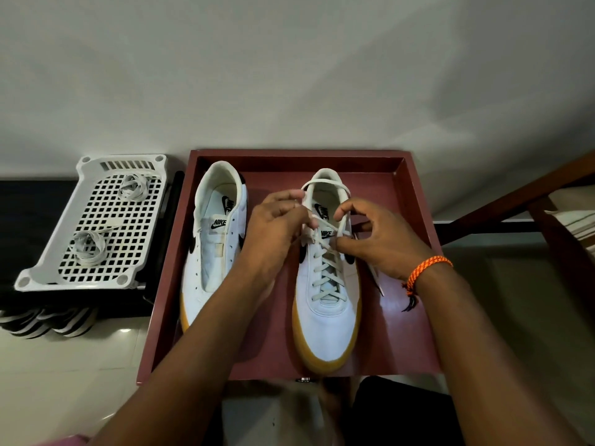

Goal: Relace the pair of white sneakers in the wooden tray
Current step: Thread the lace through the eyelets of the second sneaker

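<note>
Both forearms reach in from the near edge, over the front rim of the wooden tray (pixel 418 194), which sits on the pale floor against the wall. Inside it two white sneakers stand side by side, toes toward the person. The right-hand sneaker (pixel 325 323) is laced most of the way up, and both hands meet over its tongue. The left hand (pixel 273 226) has its fingers curled and pinches one strand of the white lace (pixel 323 272) near the top eyelets on its side. The right hand (pixel 380 239), with an orange braided band (pixel 425 272) at the wrist, pinches the other strand between thumb and forefinger just above the tongue label. A loop of lace arches over the heel opening beyond the fingers, and a loose end trails down beside the right wrist. The left-hand sneaker (pixel 212 252) lies just beside the left forearm, with no lace in its eyelets. Left of the tray, a white perforated plastic rack (pixel 93 226) carries two coiled spare laces (pixel 90 247).
</note>
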The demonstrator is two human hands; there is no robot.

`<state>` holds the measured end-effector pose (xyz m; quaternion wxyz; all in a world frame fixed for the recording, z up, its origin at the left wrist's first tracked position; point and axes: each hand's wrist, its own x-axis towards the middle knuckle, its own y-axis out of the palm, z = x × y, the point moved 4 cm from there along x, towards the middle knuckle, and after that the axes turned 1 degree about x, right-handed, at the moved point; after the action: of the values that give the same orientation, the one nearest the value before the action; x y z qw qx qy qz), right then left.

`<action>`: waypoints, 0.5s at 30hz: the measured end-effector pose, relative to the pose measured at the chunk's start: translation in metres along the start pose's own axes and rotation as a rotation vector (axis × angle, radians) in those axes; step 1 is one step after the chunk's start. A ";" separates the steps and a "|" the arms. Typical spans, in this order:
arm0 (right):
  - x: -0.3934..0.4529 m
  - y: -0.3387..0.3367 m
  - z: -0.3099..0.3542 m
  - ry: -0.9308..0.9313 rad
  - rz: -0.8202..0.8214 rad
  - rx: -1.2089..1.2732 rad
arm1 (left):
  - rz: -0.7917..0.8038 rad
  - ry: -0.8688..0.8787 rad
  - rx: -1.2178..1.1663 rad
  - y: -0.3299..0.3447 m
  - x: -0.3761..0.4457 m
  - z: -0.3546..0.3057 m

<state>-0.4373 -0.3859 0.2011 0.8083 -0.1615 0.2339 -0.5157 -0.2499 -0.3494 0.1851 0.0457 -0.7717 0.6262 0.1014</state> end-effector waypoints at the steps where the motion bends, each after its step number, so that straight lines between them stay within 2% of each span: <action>1: 0.000 0.000 0.000 0.002 0.003 0.005 | -0.042 -0.015 -0.036 -0.002 -0.001 0.000; 2: 0.000 0.000 0.000 0.002 0.008 0.006 | -0.091 0.010 -0.009 -0.005 -0.002 -0.001; 4: 0.000 0.002 0.000 -0.002 0.009 -0.001 | -0.151 0.202 0.258 -0.007 -0.002 -0.006; 6: 0.001 0.003 0.001 -0.004 0.001 -0.015 | -0.096 0.394 0.564 -0.001 -0.004 -0.009; 9: 0.002 0.005 0.002 -0.033 0.008 -0.032 | 0.008 0.456 0.902 0.015 -0.010 -0.004; 12: 0.002 0.007 0.004 -0.042 0.012 -0.040 | -0.014 0.470 1.010 0.019 -0.012 0.002; 15: 0.002 0.006 0.004 -0.026 0.017 -0.045 | -0.020 0.475 0.932 0.016 -0.004 0.005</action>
<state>-0.4298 -0.3850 0.2010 0.8116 -0.1844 0.2362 -0.5014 -0.2666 -0.3478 0.1821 0.2420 -0.6769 0.5907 -0.3664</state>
